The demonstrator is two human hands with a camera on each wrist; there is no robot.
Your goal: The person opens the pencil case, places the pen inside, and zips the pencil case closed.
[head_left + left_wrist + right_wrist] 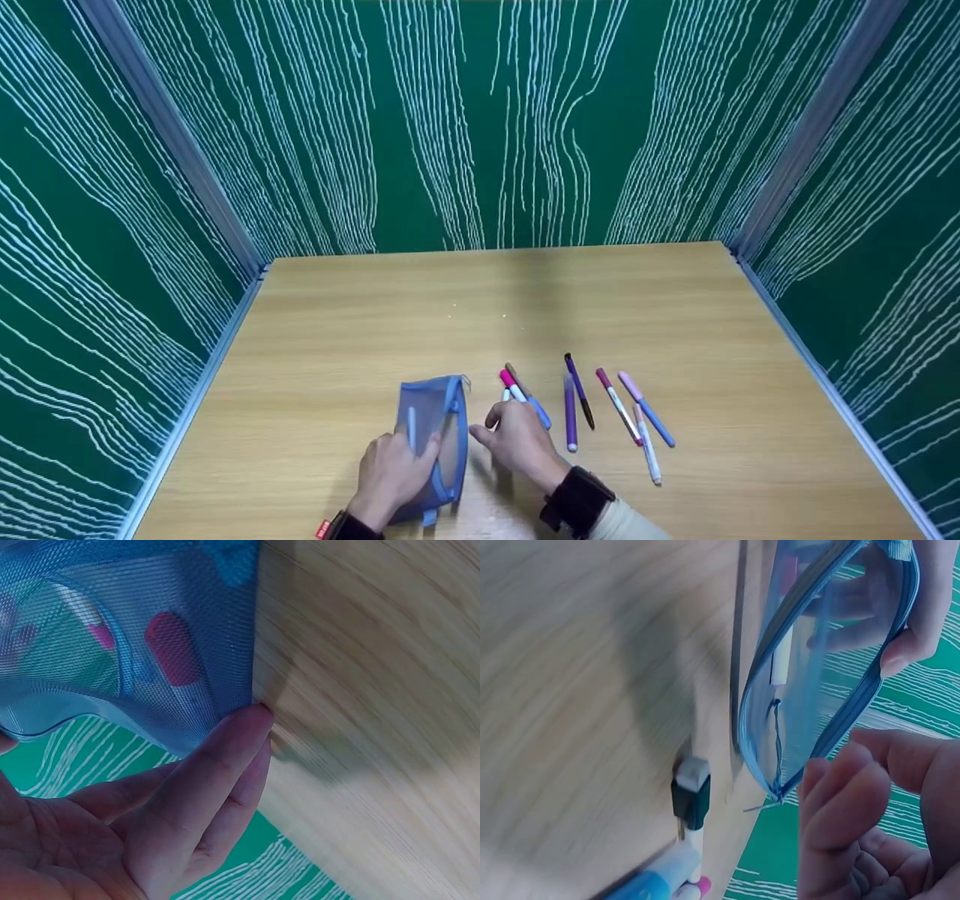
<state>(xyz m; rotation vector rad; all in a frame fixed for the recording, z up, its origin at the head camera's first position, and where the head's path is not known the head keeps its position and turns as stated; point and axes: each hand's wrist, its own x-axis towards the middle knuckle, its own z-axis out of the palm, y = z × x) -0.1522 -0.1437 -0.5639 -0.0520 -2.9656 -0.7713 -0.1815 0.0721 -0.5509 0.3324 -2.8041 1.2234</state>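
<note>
My left hand [394, 469] grips the side of a blue mesh pencil pouch [424, 394], thumb at its zipped rim and fingers outside. The pouch mouth gapes toward the right. Through the mesh in the left wrist view, a red-capped marker [174, 649] shows inside; a white marker [781, 656] lies in the pouch in the right wrist view. Just right of the mouth, my right hand [521, 442] has loosely bent fingers with nothing between them. Beyond its knuckles lie a pink-capped marker [513, 384] and a blue marker [539, 413], partly covered by the hand.
To the right on the wooden table [360, 315] are a purple marker [570, 412], a dark pen [580, 391], a maroon-capped marker [619, 407], a lilac-and-blue marker [648, 410] and a pale marker [648, 446]. Green panels [480, 150] with white lines enclose the table.
</note>
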